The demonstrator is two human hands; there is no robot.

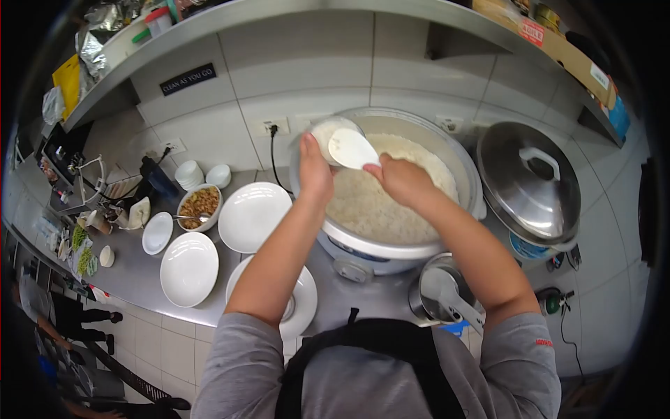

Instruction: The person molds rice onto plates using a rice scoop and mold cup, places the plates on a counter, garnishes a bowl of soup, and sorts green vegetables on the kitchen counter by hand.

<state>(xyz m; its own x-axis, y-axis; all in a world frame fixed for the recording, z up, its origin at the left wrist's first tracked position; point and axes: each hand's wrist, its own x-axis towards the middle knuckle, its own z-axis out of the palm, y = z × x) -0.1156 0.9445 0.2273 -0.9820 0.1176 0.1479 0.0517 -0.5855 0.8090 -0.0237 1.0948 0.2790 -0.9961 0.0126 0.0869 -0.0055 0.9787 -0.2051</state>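
The white rice paddle [354, 149] is gripped in my right hand [405, 181], its blade over the mouth of a small bowl [321, 131]. My left hand [316, 170] is closed around that bowl, above the left side of the rice cooker [384, 250]. Cooked rice [377, 206] lies in the cooker below. White plates [255, 218] sit leftward; a metal lid [513, 174] rests rightward.

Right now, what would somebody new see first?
Probably the big pot of white rice in the middle. Above it, the right hand holds a white paddle and the left hand a small bowl. Then come the shiny lid at right and white dishes at left.
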